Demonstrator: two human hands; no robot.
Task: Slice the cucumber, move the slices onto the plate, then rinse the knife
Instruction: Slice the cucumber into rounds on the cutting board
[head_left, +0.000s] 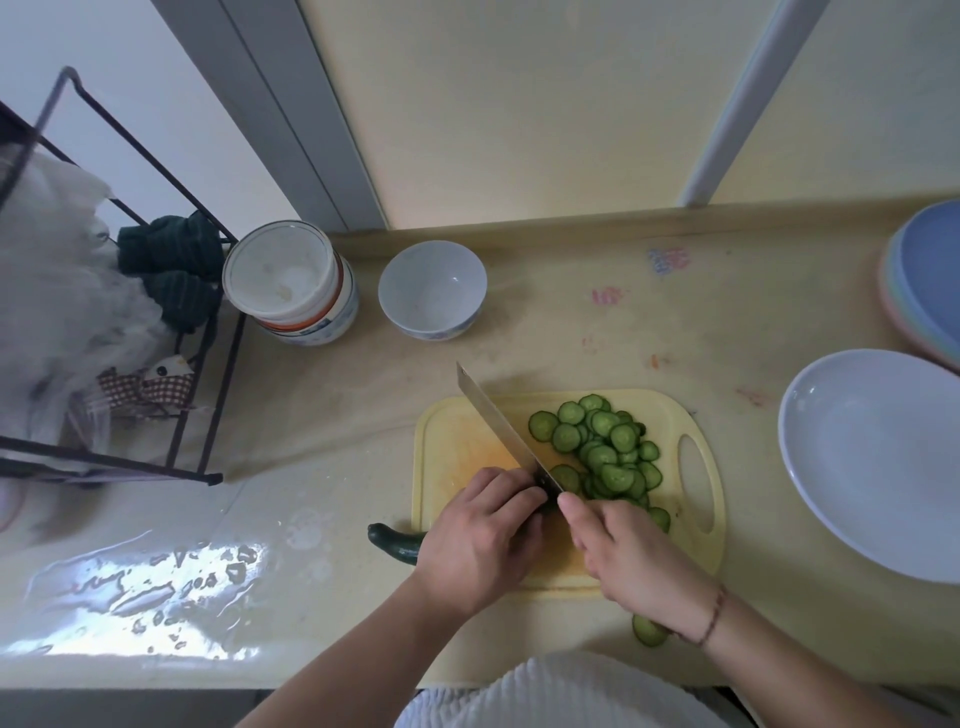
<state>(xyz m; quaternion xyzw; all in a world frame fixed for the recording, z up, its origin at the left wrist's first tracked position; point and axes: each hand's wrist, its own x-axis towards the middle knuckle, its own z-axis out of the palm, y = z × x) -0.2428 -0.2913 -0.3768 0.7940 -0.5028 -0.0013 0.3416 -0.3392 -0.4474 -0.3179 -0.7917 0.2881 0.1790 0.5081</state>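
Slicing is well advanced: cucumber is held by left hand, knife gripped by right hand; plate is unfilled, rinsing outstanding.

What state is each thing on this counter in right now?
cucumber: partly sliced, uncut end sticking off the board
slices: piled on the cutting board
stray slice: on the counter
plate: empty
bowl: upright, empty
knife: held by right hand
left hand: gripping the cucumber
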